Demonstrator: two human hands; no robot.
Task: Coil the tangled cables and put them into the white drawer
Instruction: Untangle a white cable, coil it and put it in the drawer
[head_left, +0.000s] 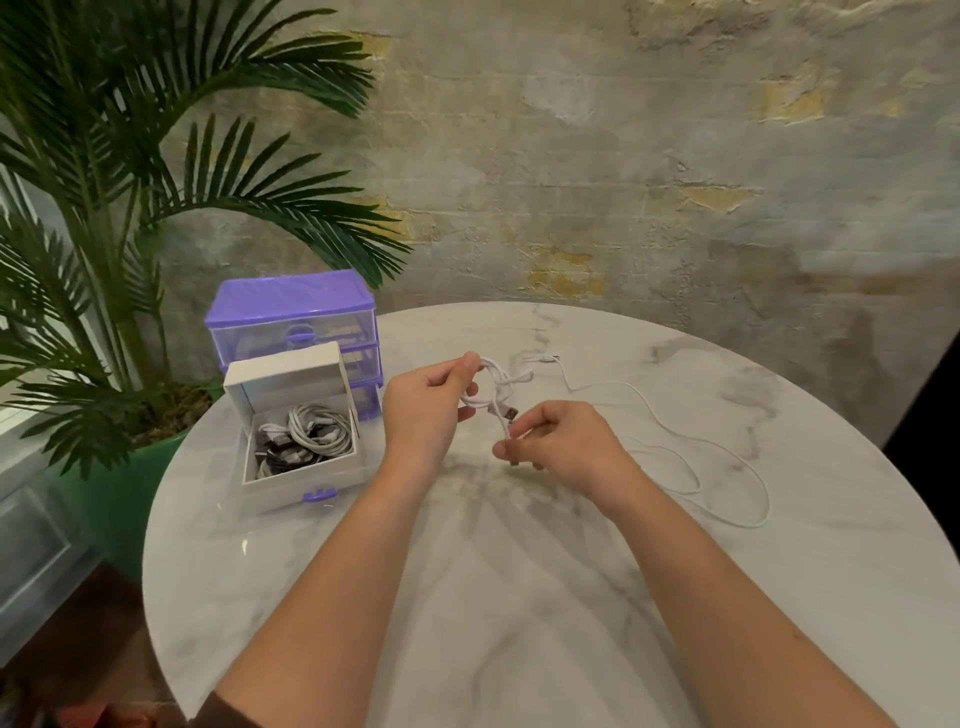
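Field notes, marble worktop (519, 597), landmark: the white drawer (301, 470)

Progress: we judge the job well along. The white drawer, pulled out and standing at the worktop's left edge, already holds several coiled cables (306, 436), white and dark. One white cable (675, 457) is left, partly gathered.

Our left hand (426, 410), just right of the drawer, has its fingers curled round a small bundle of loops, thumb pressing on top. Our right hand (561, 447), further right of the drawer, pinches the strand below the USB plug (510, 413) between thumb and fingertips.

Orientation: the plug points up and slightly right, between the two hands. The bundle's long axis runs roughly upright, away from us. The loose tail trails right, well away from the drawer, in slack curves on the worktop; its far end lies beyond the hands.

Left to do: wind in the tail, drop the coil into the drawer, perhaps slide it back into the purple organiser (291, 312) behind
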